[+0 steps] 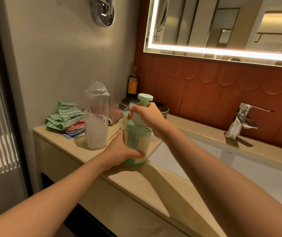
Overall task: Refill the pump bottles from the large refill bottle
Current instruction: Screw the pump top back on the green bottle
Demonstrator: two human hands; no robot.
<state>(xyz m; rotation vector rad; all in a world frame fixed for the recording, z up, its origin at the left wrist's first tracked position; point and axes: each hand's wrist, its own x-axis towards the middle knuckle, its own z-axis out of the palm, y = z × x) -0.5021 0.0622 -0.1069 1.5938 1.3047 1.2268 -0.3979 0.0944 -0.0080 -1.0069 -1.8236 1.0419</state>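
A green pump bottle [136, 142] stands on the beige counter [78, 151] near the sink's left edge. My left hand [119, 151] grips its lower body from the left. My right hand [147, 115] is curled round the bottle's neck, just under the mint green pump head [145, 98]. Left of it stands the large clear refill bottle [96, 117], uncapped, roughly half full of whitish liquid. A second pump bottle [126, 115] shows partly behind the one I hold.
Folded cloths [65, 118] lie at the counter's back left. Dark stacked plates [160, 108] and a dark bottle with a yellow label [133, 84] stand by the wall. The white sink [239, 168] and chrome tap [244, 115] lie to the right.
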